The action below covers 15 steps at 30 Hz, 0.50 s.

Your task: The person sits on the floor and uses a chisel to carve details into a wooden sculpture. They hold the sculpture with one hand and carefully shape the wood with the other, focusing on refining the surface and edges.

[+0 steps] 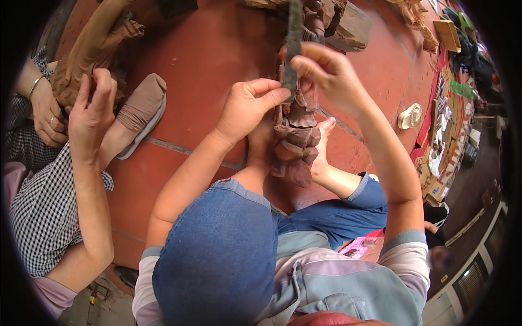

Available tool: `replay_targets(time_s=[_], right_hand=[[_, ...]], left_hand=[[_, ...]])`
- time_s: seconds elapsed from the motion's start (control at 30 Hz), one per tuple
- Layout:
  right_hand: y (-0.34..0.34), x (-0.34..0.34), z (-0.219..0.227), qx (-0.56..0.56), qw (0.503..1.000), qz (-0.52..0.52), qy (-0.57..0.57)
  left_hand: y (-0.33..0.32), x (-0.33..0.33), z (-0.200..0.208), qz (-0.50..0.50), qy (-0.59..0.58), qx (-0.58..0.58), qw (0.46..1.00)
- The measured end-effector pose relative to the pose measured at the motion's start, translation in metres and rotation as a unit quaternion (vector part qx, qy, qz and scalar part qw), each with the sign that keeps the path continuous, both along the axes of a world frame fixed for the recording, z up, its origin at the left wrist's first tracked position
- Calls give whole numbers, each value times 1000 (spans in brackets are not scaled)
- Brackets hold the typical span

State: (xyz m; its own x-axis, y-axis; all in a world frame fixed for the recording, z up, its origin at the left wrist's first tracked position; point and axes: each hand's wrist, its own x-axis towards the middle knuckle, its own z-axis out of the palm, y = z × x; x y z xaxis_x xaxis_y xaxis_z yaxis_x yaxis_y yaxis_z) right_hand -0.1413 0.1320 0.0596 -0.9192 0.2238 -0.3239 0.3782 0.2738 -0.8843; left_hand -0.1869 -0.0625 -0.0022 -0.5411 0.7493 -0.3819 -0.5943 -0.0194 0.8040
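My left hand (244,108) pinches the lower end of a dark, flat, greenish-grey strip (294,30) between thumb and fingers. Higher up, my right hand (334,73) grips the same strip, its fingers closed and slightly blurred. What the strip is made of I cannot make out. Directly beneath both hands is a reddish-brown carved wooden piece (298,146) with rounded, lumpy forms, lying lengthwise between my bare feet (322,145). The strip and my hands hide part of its far portion.
To the left sits another person, with one hand (93,117) raised and the other beside a carved brown wood piece (92,51). Rough wood blocks (350,28) lie at the far side. On the red tiled floor (196,49), a pale slipper (409,116) and a green bottle (462,90) lie to the right.
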Motion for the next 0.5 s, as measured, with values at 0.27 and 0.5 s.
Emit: replay_targets(time_s=[0.27,0.5], right_hand=[[23,20,-6,354,900,172,187],[47,14,4,-58,991,39,-114]], left_hand=[[7,14,27,-150,-125,50,979],[-2,45,-42,19,-16,-96,995]])
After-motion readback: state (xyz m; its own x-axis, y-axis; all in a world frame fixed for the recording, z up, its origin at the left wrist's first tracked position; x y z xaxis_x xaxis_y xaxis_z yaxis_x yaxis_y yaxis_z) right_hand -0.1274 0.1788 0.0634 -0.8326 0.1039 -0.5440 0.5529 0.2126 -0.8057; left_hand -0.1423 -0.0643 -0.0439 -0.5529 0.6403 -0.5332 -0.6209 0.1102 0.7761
